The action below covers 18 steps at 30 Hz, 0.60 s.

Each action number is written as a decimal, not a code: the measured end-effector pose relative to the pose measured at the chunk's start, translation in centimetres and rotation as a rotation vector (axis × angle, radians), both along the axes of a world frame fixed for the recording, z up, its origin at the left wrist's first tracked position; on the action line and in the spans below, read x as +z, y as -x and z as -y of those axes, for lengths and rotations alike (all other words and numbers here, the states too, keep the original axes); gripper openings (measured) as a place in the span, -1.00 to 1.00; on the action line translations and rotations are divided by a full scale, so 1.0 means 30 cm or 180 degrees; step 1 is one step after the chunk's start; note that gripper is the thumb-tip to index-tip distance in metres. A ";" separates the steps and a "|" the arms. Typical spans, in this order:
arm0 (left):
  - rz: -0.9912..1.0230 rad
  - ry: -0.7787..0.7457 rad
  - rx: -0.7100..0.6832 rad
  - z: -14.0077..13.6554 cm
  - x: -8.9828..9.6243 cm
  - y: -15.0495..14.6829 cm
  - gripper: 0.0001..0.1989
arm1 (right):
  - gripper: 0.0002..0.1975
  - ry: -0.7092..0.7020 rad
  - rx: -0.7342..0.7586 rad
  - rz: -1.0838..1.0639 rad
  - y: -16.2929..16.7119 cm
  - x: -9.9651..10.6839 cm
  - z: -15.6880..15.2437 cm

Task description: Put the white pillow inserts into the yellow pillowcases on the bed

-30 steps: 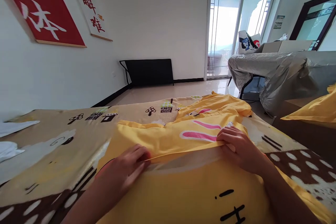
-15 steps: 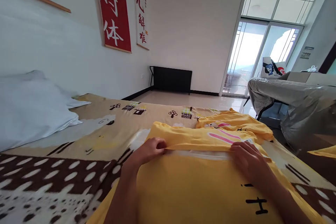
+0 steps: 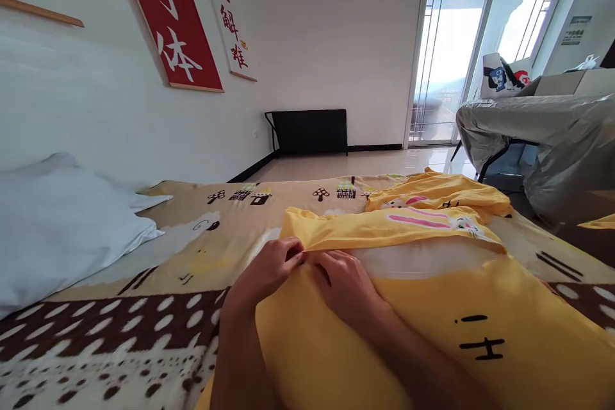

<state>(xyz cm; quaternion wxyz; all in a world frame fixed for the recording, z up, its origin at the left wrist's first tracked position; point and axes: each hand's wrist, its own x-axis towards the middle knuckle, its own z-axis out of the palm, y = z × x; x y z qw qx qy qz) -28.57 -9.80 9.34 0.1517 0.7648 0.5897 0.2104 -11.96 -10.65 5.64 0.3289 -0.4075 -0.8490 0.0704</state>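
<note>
A yellow pillowcase (image 3: 432,314) with black "Hi" lettering lies in front of me, filled out by a white pillow (image 3: 423,259) that shows through its gaping mouth. Beyond the gap, the case's far flap (image 3: 346,230) carries a rabbit print with pink ears. My left hand (image 3: 273,266) pinches the edge of the pillowcase at the left corner of the mouth. Right beside it, my right hand (image 3: 343,282) has its fingers curled over the near edge of the opening, closed on the cloth; its fingertips are partly hidden.
More yellow rabbit-print cloth (image 3: 442,192) lies crumpled behind the pillowcase on the patterned bed sheet (image 3: 269,205). White pillows (image 3: 72,224) rest at the left by the wall. A plastic-covered table (image 3: 538,118) with bags and a box stands right; a black folded panel (image 3: 310,131) leans at the back.
My right hand has moved left along the opening, from its right side to beside my left hand. The mouth gapes wider on the right, showing more white pillow. The view has tilted down.
</note>
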 end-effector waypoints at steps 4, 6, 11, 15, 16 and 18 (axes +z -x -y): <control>-0.0090 0.0102 0.0038 0.017 0.012 -0.021 -0.72 | -0.82 0.0424 0.0068 -0.0739 0.006 -0.089 -0.026; -0.0126 0.0144 0.0027 0.025 0.021 -0.036 -0.71 | -0.85 0.0448 0.0108 -0.0898 0.003 -0.096 -0.024; -0.0317 0.0058 -0.0019 0.051 0.046 -0.072 -0.67 | -0.78 0.0209 -0.0009 -0.0836 0.006 -0.093 -0.011; -0.0466 -0.0073 -0.0041 0.066 0.056 -0.089 -0.67 | -0.76 0.0014 -0.0047 -0.0832 0.010 -0.096 -0.007; -0.0506 -0.0097 -0.0036 0.069 0.056 -0.091 -0.68 | -0.78 -0.0019 -0.0027 -0.0809 0.009 -0.095 -0.008; -0.0567 -0.0148 -0.0029 0.071 0.058 -0.093 -0.68 | -0.82 -0.0053 0.0003 -0.0754 0.004 -0.092 -0.008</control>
